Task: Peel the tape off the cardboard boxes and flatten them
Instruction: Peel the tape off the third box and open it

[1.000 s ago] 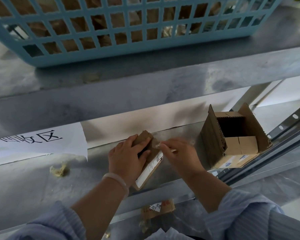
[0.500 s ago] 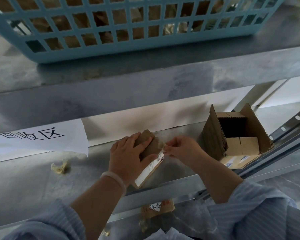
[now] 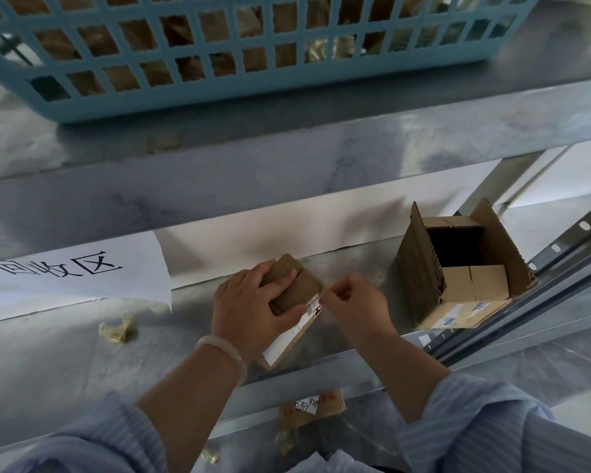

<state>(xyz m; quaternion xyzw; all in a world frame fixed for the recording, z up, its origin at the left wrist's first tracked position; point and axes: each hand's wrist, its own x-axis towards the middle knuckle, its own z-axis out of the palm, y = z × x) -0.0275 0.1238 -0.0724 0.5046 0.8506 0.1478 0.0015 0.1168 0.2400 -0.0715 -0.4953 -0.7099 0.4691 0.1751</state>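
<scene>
Head view. Small box (image 3: 296, 290) lies flat on the metal shelf (image 3: 48, 370), near its front edge, white label facing up. My left hand (image 3: 249, 310) grips it from above, fingers curled over the far end and thumb on the label side. My right hand (image 3: 355, 305) pinches thumb and forefinger at the box's right edge, on what looks like clear tape (image 3: 316, 299). Open box (image 3: 458, 288) stands to the right, flaps up. Crumpled tape wad (image 3: 116, 331) lies to the left, below the paper sign (image 3: 75, 278). Blue basket (image 3: 185, 93) sits on the upper shelf.
</scene>
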